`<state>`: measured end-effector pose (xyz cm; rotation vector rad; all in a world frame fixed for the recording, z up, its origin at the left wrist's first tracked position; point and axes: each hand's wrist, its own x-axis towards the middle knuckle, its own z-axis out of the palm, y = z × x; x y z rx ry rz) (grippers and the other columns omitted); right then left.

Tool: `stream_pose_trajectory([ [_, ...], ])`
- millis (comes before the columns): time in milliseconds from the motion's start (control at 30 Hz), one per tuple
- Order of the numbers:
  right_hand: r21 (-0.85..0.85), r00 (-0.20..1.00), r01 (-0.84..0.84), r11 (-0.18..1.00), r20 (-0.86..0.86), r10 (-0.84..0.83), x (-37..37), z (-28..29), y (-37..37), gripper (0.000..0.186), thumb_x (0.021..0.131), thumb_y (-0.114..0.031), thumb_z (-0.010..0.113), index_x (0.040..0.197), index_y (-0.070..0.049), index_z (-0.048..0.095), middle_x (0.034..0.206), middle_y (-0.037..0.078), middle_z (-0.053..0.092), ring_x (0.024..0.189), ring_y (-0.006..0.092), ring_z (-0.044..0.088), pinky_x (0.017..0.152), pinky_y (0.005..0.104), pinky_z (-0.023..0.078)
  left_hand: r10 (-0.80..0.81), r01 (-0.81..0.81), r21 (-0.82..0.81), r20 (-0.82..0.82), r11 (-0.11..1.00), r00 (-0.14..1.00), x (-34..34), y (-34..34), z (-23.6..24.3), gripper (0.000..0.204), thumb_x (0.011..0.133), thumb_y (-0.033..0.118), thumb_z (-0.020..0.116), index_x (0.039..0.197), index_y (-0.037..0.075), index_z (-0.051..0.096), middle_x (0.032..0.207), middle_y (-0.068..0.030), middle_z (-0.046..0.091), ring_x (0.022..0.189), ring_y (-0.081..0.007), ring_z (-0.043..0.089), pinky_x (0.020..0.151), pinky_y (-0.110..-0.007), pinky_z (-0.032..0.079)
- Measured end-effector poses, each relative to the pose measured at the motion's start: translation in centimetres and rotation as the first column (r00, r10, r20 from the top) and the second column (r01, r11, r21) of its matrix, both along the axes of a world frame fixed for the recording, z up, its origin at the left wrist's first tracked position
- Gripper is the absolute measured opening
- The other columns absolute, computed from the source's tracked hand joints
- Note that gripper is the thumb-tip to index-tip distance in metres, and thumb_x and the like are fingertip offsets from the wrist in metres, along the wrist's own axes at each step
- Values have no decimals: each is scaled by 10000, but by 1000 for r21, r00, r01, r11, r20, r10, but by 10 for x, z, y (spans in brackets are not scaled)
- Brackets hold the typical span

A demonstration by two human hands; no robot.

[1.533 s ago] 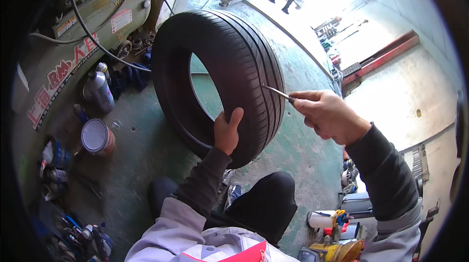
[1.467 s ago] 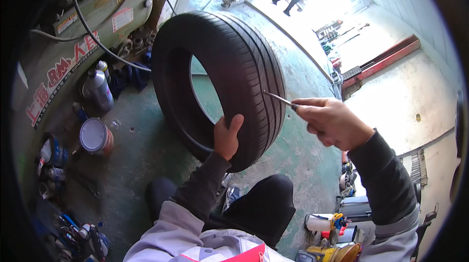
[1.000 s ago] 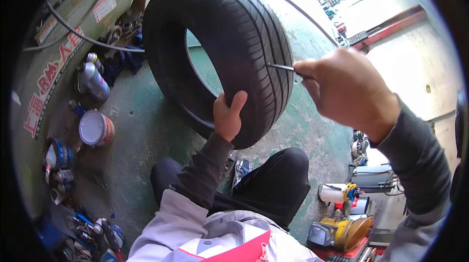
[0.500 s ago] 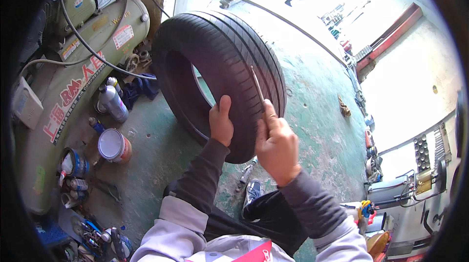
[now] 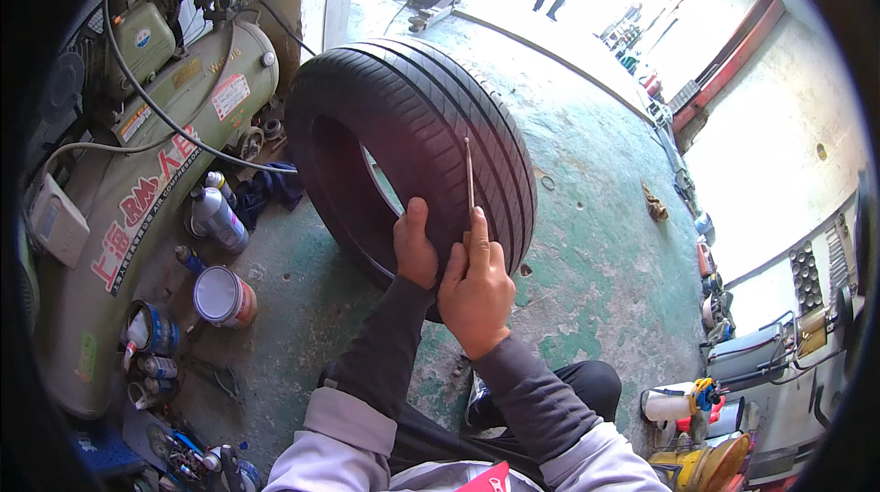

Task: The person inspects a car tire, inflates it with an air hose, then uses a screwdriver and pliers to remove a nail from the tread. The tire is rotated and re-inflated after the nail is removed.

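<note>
The tyre (image 5: 431, 148) is matt black rubber with a ribbed tread; the slim tool (image 5: 470, 178) has a smooth metal shaft. Over there, the air-compressor tank (image 5: 174, 178) wears faintly glossy paint; the floor (image 5: 587, 281) looks scuffed.

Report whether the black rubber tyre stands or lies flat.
Upright: the black rubber tyre stands on edge, its open centre facing sideways, the left hand against it.

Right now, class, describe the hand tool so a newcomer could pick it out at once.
Find the black tyre in the middle of the view. In front of its grooved tread is the right hand, forefinger extended. The hand tool is the thin, straight shaft running on beyond that forefinger, pale against dark rubber.
</note>
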<state>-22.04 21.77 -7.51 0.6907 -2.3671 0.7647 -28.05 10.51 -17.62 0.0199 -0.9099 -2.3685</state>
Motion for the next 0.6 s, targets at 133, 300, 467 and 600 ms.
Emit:
stream_pose_trajectory([
  [133,-44,999,26,999,-32,-27,4,-9,-2,584,1023,-124,667,1589,-59,541,1010,152,699,776,348,737,631,463,593,-54,58,80,-57,995,997,1,4,-3,649,1104,614,569,1249,2,728,1186,-73,764,1042,-181,729,910,-369,592],
  [300,-105,999,22,994,-47,-27,5,-18,-2,576,1020,-120,669,1579,-52,548,1006,143,693,793,341,740,648,456,599,-32,32,79,-3,996,999,9,7,0,672,1105,622,554,1242,-17,710,1183,-77,756,1041,-177,724,928,-363,582],
  [467,-129,1000,15,992,-20,-18,8,-17,-1,585,1004,-122,681,1570,-50,553,1014,147,686,805,351,733,662,466,593,-77,82,153,-35,985,996,9,10,-1,699,1108,633,535,1259,-31,693,1206,-90,748,1058,-180,724,951,-364,578],
  [600,-108,999,-8,994,45,13,14,-12,7,627,989,-134,688,1587,-46,521,1044,168,684,826,379,724,677,489,583,-68,75,193,-46,978,997,7,15,-13,720,1102,642,541,1280,-41,681,1228,-98,745,1074,-187,725,967,-366,579],
])
